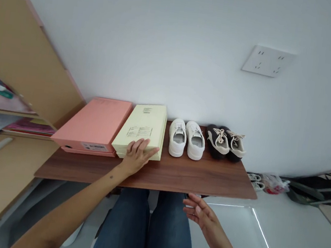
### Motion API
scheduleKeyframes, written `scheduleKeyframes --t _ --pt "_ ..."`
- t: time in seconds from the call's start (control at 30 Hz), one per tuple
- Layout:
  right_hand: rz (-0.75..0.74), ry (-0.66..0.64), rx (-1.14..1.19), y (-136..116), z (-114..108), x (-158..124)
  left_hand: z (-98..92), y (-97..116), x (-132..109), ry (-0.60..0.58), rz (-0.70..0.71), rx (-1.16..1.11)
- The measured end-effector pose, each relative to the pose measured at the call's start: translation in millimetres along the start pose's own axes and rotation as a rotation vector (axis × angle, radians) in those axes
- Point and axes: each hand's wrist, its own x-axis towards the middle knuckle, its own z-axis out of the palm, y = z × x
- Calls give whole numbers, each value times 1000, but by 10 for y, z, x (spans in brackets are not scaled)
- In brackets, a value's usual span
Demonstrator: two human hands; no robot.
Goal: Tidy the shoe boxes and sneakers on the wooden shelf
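Note:
A pale yellow shoebox (141,123) with printed labels lies closed on the brown wooden tabletop (177,177). My left hand (137,154) rests on its near edge, fingers spread over the lid and front side. Left of it is a pink shoebox (96,121), also closed, with a white label on its front. To the right stands a pair of white sneakers (187,138), then a pair of black shoes with beige laces (226,142). My right hand (202,217) hovers in front of the table's near edge, fingers apart, holding nothing.
A light wooden desk (6,165) with papers and a shelf panel (27,42) stand on the left. On the wall behind is a white socket plate (268,61). Right of the table, on the floor, lie more shoes (257,182), a plastic bag (274,185) and a dark bag (314,190).

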Motion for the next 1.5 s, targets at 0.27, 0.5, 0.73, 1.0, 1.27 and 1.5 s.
scheduleKeyframes --t 0.27,0.5,0.73,1.0,1.27,1.5 --pt "-307 204 -365 -444 -110 399 -109 356 164 -178 -7 -182" --pt "-483 650 -1008 -1034 18 1623 185 1279 1327 -580 -569 -415" --pt "-465 662 -326 -914 -388 1695 465 1159 1359 -161 -857 -709" --pt "-329 449 151 -578 -553 1603 897 1434 1008 115 -1322 -1037" --pt "-607 850 -766 -790 -1101 1317 396 1988 1023 217 -877 -884" --pt "-364 950 -1026 -1408 -1813 1588 545 2853 2265 -527 -511 -977"
